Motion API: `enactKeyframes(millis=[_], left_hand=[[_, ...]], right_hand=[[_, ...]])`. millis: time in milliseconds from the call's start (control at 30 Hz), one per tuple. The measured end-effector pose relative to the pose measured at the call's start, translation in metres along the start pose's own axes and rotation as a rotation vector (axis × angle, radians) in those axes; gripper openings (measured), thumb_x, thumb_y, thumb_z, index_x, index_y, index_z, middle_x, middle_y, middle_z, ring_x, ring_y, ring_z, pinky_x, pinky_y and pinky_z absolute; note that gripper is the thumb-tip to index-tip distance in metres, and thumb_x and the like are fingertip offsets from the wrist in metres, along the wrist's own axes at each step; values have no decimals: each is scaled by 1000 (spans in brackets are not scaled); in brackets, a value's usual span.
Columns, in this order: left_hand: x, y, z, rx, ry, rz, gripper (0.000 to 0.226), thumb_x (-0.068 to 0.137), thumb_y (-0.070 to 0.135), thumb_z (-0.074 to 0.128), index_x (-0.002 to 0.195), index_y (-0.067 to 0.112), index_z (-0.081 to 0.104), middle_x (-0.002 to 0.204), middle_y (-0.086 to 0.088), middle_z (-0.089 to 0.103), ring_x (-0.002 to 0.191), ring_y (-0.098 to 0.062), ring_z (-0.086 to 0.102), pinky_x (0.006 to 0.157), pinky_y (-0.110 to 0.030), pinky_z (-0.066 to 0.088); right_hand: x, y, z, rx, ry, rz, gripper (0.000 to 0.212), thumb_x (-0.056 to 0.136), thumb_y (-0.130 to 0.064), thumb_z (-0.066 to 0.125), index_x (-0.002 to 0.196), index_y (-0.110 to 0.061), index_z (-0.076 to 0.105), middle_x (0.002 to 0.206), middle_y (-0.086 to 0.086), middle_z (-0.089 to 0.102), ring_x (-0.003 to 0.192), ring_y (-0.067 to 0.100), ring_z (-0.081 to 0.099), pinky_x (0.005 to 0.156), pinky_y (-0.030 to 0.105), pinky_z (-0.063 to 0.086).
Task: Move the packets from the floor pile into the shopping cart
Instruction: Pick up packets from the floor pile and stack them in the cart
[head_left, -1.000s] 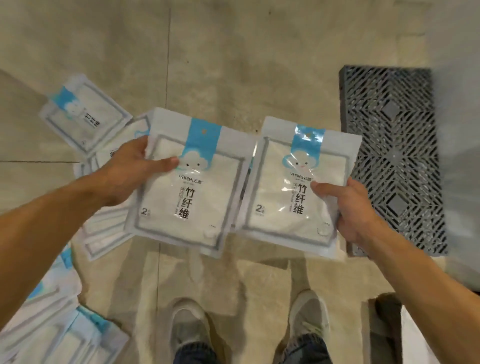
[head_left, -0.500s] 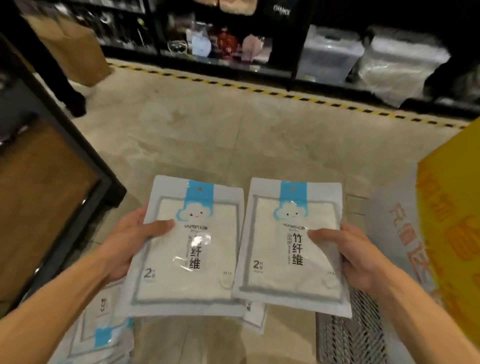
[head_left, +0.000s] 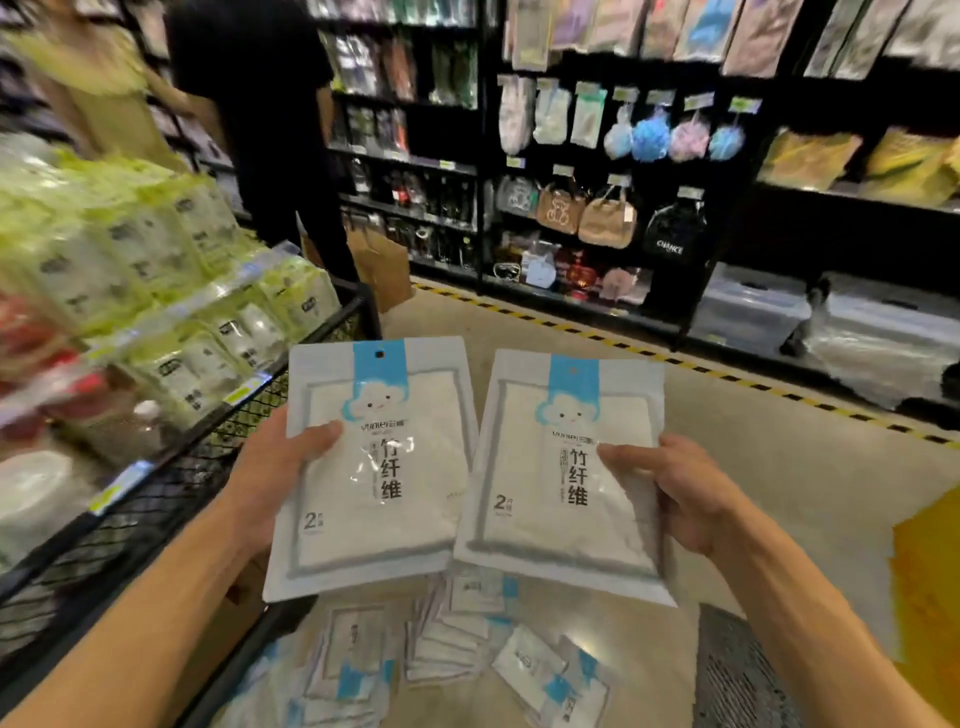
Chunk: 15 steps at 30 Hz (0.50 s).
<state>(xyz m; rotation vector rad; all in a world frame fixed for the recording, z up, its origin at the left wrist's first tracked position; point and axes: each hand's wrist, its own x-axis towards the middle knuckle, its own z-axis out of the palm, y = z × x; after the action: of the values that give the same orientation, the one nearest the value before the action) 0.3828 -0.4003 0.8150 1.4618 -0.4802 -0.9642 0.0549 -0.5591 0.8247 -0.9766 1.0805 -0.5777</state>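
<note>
Two packets side by side at centre, edges touching or overlapping. Left packet (head_left: 371, 467) in the left hand (head_left: 275, 467) at 9 o'clock of it, thumb on its face; right packet (head_left: 566, 478) in the right hand (head_left: 680, 493) at 3 o'clock, thumb likewise on top. Below both, toward 6 o'clock, the floor pile (head_left: 441, 660) of packets. At 9 o'clock, beside the left forearm, a mesh-sided shopping cart (head_left: 171, 478). Beyond it, toward 10 o'clock, a display of packaged goods (head_left: 156, 270). Across the aisle, 12 to 2 o'clock, shelving (head_left: 597, 171) with hanging goods; storage boxes (head_left: 748, 312) at its foot.
</note>
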Motion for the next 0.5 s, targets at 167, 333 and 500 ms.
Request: enactKeyframes(millis=[167,333,500], left_hand=[[-68,43,-41,-64,144,65,34,94,3,63,125,16,62,112,-21,74,97,-45,72,75,-57,61],[-143,56,-69,-96,348,133,32,94,3,63,124,16,61,112,-22,74,95,-44,73,78,-57,60],[-235,35,-89,-134,602,130,35,93,6,66,127,13,61,110,-22,74,94,-44,73,81,-59,59]], right_hand=[[-17,-28,57,-58,-200,-15,26,86,4,70,112,5,67,106,24,76,83,37,77,75,50,63],[-28,-54,103,-150,-442,-23,21,90,5,67,111,0,67,106,25,76,79,36,77,69,50,64],[-49,-60,137,-272,-650,-28,23,89,6,69,111,1,67,103,24,77,79,36,78,67,49,65]])
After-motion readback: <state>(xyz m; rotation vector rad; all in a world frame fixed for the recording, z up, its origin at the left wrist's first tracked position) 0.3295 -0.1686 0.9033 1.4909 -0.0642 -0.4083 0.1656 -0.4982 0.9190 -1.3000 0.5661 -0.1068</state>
